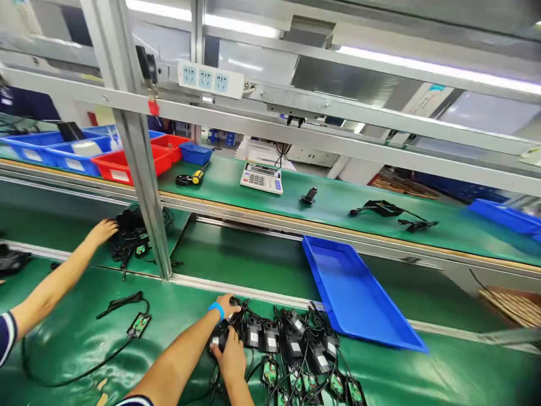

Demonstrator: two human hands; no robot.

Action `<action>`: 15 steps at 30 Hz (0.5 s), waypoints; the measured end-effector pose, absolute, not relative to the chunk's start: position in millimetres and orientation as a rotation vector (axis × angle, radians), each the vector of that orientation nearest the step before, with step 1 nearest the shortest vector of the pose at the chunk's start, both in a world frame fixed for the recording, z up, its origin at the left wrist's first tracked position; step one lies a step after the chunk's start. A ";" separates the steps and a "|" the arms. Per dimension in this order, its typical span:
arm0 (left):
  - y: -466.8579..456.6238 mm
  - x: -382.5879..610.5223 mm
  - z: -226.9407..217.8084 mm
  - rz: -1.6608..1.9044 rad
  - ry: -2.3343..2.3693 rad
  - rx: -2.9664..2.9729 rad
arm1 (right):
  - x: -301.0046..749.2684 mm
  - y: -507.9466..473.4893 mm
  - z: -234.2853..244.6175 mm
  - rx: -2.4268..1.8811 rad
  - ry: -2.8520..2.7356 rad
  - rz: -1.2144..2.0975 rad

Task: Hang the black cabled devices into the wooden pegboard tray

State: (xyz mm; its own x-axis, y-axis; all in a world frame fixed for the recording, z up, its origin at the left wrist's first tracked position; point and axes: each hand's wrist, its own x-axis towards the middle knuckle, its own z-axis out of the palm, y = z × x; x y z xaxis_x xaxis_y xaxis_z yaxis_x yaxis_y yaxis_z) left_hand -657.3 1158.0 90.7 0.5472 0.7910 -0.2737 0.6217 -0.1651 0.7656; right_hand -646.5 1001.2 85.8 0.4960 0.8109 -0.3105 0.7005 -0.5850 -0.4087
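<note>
While both of the person's hands work at the near edge of the green desk [401,378], a co-worker's arm reaches in from 9 o'clock. The left hand [226,306], with a blue wristband [216,310], lies at the 12 o'clock end of a row of small black modules [291,338], its fingers closed on the black wires there. The right hand [231,354] presses down just at 6 o'clock from it, fingers curled on the leftmost module [220,340] of the row; how firmly it grips cannot be told. The modules stand side by side, touching, with white labels, and their cables run toward 6 o'clock to small green circuit boards [310,386].

At 3 o'clock from the row, a blue tray [359,299] lies tilted across the desk edge and the lower belt, its near corner just beside the last modules. At 9 o'clock lies a single circuit board on a black cable [139,325], well apart from the row. The co-worker's hand [102,231] rests on a heap of black cables [133,234] behind a metal post [139,152], which stands between that heap and the row. Farther off, at 12 o'clock on the upper desk, sit a calculator [261,177], a yellow-handled screwdriver [198,176] and red and blue bins [122,163].
</note>
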 end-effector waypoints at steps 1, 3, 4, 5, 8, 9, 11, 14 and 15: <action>1159.5 -663.0 84.5 0.242 1.127 1.887 | -649.8 1001.8 83.9 -2.515 -1.262 0.685; 1163.4 -683.0 75.1 0.267 1.081 1.916 | -659.6 1004.4 81.8 -2.510 -1.188 0.671; 1166.7 -696.3 71.7 0.290 1.070 1.938 | -666.2 1006.4 80.7 -2.502 -1.154 0.661; 1171.4 -711.3 69.1 0.312 1.066 1.963 | -673.4 1008.4 79.4 -2.489 -1.119 0.662; 1192.6 -762.7 65.6 0.354 1.075 2.025 | -693.1 1013.0 72.4 -2.345 -1.074 0.735; 1200.8 -781.0 65.4 0.351 1.067 2.037 | -697.0 1013.8 69.2 -2.259 -1.081 0.769; 1215.5 -816.6 65.4 0.301 1.040 2.038 | -698.2 1016.2 62.9 -2.068 -1.103 0.820; 1225.2 -858.8 62.9 0.220 0.996 1.971 | -688.1 1030.6 58.1 -1.862 -1.143 0.875; 1224.4 -867.4 60.7 0.224 0.996 1.929 | -684.4 1039.6 58.4 -1.820 -1.167 0.896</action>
